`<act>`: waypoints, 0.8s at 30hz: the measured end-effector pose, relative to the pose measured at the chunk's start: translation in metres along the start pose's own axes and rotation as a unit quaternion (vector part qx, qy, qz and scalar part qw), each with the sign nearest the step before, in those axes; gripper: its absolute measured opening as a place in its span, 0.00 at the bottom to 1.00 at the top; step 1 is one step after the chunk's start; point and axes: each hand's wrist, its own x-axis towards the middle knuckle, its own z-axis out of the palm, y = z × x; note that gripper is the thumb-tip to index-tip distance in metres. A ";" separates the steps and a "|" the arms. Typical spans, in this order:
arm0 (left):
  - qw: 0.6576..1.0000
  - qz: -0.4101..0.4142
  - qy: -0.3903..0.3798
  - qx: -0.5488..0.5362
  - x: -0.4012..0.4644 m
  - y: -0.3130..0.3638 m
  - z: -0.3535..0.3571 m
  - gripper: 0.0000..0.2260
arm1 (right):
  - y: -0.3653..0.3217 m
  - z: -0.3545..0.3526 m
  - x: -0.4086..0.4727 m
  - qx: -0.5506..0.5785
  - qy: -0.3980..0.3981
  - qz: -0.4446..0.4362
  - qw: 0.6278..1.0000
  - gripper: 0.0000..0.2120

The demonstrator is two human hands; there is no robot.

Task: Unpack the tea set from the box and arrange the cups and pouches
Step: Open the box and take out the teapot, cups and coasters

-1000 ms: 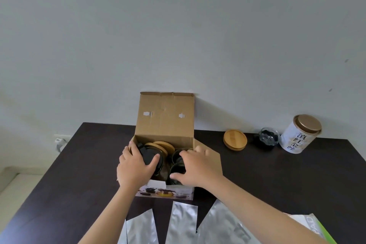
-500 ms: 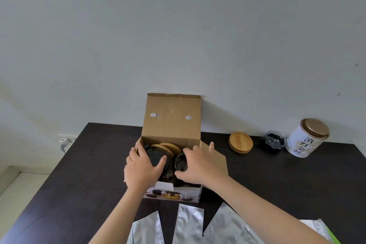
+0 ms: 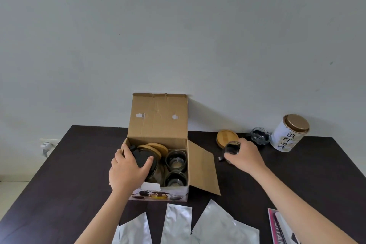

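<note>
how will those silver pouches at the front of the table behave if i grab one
The silver pouches lie flat and look empty, so each is probably very light and floppy. Their foil looks smooth, so they may slide on the dark table or slip in a pinch. Probably not fragile, though they may crease.

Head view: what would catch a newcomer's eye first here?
The open cardboard box stands mid-table with glass cups still inside, the left hand gripping a black-lidded glass pot in it. To its right, the right hand holds a glass cup beside a bamboo lid. Silver pouches line the near edge.
</note>
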 end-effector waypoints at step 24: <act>1.000 -0.013 0.003 0.016 0.003 0.000 0.005 0.47 | 0.140 -0.006 0.087 -0.004 0.070 0.169 0.983 0.25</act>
